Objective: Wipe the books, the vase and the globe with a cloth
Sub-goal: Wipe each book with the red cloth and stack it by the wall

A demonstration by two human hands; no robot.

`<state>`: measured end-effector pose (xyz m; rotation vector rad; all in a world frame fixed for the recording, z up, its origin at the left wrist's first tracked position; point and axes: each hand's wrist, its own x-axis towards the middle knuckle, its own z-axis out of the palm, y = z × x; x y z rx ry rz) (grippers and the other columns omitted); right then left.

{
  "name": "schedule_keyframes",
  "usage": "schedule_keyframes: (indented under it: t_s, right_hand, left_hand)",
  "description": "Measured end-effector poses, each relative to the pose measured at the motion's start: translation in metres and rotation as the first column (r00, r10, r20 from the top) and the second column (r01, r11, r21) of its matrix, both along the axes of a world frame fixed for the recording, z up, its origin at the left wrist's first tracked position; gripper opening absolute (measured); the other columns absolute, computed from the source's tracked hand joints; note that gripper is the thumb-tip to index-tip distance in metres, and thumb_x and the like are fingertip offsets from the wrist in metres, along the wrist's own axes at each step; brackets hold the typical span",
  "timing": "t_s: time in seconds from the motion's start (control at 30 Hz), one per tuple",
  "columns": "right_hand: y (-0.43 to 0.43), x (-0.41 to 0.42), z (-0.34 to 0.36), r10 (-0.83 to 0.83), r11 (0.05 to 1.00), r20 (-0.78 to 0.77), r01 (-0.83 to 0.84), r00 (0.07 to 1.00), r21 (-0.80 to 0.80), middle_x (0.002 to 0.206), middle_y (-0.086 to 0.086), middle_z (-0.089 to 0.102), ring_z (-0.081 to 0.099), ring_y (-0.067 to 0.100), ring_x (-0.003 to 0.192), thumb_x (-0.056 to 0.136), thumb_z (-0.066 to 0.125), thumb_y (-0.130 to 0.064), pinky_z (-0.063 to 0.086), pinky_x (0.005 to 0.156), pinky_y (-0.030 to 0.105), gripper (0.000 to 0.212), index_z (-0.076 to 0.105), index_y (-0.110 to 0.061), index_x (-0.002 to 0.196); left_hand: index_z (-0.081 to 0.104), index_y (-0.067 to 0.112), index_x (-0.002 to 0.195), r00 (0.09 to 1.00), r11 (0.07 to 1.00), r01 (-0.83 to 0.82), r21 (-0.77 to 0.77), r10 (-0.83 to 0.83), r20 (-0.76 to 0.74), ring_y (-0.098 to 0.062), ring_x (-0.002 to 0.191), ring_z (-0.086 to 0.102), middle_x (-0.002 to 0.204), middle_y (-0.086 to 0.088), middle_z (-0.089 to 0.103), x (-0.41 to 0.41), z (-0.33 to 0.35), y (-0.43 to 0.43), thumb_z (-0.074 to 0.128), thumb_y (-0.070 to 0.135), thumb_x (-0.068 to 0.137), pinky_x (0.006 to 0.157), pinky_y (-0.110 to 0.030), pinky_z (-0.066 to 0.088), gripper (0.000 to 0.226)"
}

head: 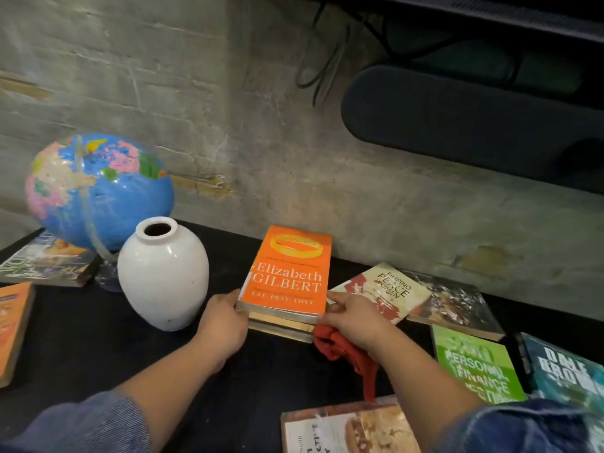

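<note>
**Left hand** (pixel 225 325): fingers curled at the near left corner of the orange book (pixel 291 273), thumb on the cover's edge, gripping it.

**Right hand** (pixel 354 318): closed round a bunched red cloth (pixel 346 353) under the palm, with one finger stretched to the book's near right corner. The cloth's loose end trailed crumpled onto the table (pixel 98 354). Both arms wore blue denim sleeves (pixel 81 429).

**Orange book**: paperback lettered "Elizabeth Gilbert" under a gold ring. It lay flat on top of a small stack (pixel 281 328) with yellowed page edges, mid-table near the wall.

**Vase** (pixel 163 276): white and glazed, egg-shaped with a narrow dark mouth. It stood upright just left of the left hand.

**Globe** (pixel 98 191): blue seas with pink, green and yellow lands, held in a clear arc on a stand. It stood behind and left of the vase; whether they touched could not be told.

**Other books, all flat:**
- a grey-covered book (pixel 45 259) beside the globe's stand
- an orange-edged book (pixel 13 328) at the far left
- a cream "Filipino Peace Women" book (pixel 392 289) just beside the right hand
- a dark speckled book (pixel 457 302) behind it
- a green "Personal Finance" book (pixel 477 364)
- a teal book (pixel 568 371)
- a tan book (pixel 353 429) nearest the person

**Table**: covered in black.

**Wall** (pixel 228 109): rough grey brick, patched and chipped.

**Speaker bar** (pixel 474 119): long and dark, at the upper right, with cables (pixel 323 60) hanging beside it.
</note>
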<state>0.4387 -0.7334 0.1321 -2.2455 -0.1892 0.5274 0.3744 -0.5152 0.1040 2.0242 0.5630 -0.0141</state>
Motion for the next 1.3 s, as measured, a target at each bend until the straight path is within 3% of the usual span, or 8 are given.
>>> schedule_keyframes:
  t_s: [0.1,0.3,0.43,0.67,0.8,1.0,1.2,1.3]
  right_hand:
    - [0.000,-0.003,-0.012,0.025,0.999,0.058,-0.023,0.998,-0.039,0.095,-0.013,0.070,0.064,0.010,0.095,0.086,0.068,-0.033,0.051,0.094,0.034,0.038,0.064,-0.041,0.123]
    - [0.000,-0.008,-0.015,0.075,0.994,0.101,-0.067,0.992,-0.085,0.096,-0.011,0.067,0.061,0.011,0.095,0.090,0.063,-0.031,0.049,0.092,0.033,0.039,0.060,-0.039,0.128]
    - [-0.001,-0.009,-0.021,0.065,0.993,0.084,-0.057,0.994,-0.099,0.096,-0.012,0.067,0.061,0.010,0.095,0.091,0.062,-0.030,0.049,0.091,0.031,0.038,0.061,-0.039,0.127]
    - [0.003,-0.010,-0.023,0.051,0.988,0.098,-0.036,0.994,-0.152,0.109,-0.010,0.067,0.060,0.012,0.100,0.092,0.060,-0.033,0.048,0.089,0.028,0.041,0.056,-0.041,0.132]
    - [0.008,-0.011,-0.022,0.040,0.980,0.106,-0.019,0.994,-0.199,0.122,-0.009,0.065,0.059,0.015,0.109,0.095,0.057,-0.034,0.046,0.090,0.027,0.044,0.050,-0.041,0.138]
    - [0.011,-0.013,-0.017,0.084,0.939,0.155,-0.026,0.984,-0.342,0.125,-0.008,0.063,0.058,0.019,0.115,0.092,0.060,-0.038,0.050,0.095,0.036,0.045,0.050,-0.040,0.136]
    - [0.014,-0.015,-0.016,0.062,0.932,0.117,-0.015,0.991,-0.362,0.122,-0.005,0.064,0.059,0.019,0.110,0.095,0.057,-0.036,0.051,0.092,0.036,0.052,0.041,-0.043,0.143]
    - [-0.001,-0.012,-0.001,0.048,0.958,0.044,-0.033,0.998,-0.286,0.113,-0.006,0.063,0.058,0.010,0.095,0.095,0.060,-0.034,0.048,0.080,0.027,0.053,0.042,-0.037,0.144]
  left_hand:
    - [0.060,0.031,0.117,1.000,0.998,0.005,0.058,-0.003,-0.022,-0.016,0.088,0.063,0.110,0.002,0.062,-0.002,-0.002,0.000,0.051,0.024,0.097,0.083,-0.038,0.055,0.023]
    - [0.056,0.028,0.125,1.000,0.999,-0.016,0.036,0.016,0.007,-0.014,0.076,0.058,0.107,-0.001,0.063,-0.005,-0.006,0.000,0.047,0.017,0.099,0.069,-0.029,0.048,0.030]
    - [0.052,0.028,0.133,1.000,0.997,-0.004,0.076,0.005,-0.007,-0.019,0.083,0.059,0.116,-0.002,0.062,-0.008,-0.011,0.005,0.047,0.012,0.098,0.084,-0.039,0.053,0.039]
    - [0.050,0.028,0.133,0.997,0.985,0.081,0.151,-0.079,-0.013,-0.016,0.106,0.058,0.126,-0.001,0.055,-0.011,-0.011,0.008,0.051,0.014,0.097,0.097,-0.037,0.050,0.039]
    - [0.050,0.030,0.133,0.995,0.984,0.099,0.151,-0.096,-0.024,-0.015,0.107,0.057,0.125,0.000,0.055,-0.011,-0.011,0.010,0.052,0.016,0.097,0.099,-0.038,0.048,0.039]
    - [0.049,0.028,0.135,0.994,0.976,0.110,0.187,-0.109,-0.018,-0.014,0.105,0.057,0.126,-0.001,0.052,-0.013,-0.010,0.008,0.051,0.016,0.097,0.099,-0.035,0.048,0.040]
    - [0.048,0.025,0.136,0.988,0.959,0.152,0.238,-0.144,-0.052,-0.012,0.102,0.055,0.126,-0.002,0.050,-0.014,-0.002,0.007,0.051,0.017,0.098,0.098,-0.032,0.046,0.040]
    - [0.030,0.021,0.149,0.993,0.984,0.106,0.141,-0.099,-0.059,-0.018,0.120,0.053,0.142,-0.005,0.044,-0.020,-0.001,0.007,0.055,0.019,0.096,0.104,-0.036,0.042,0.059]
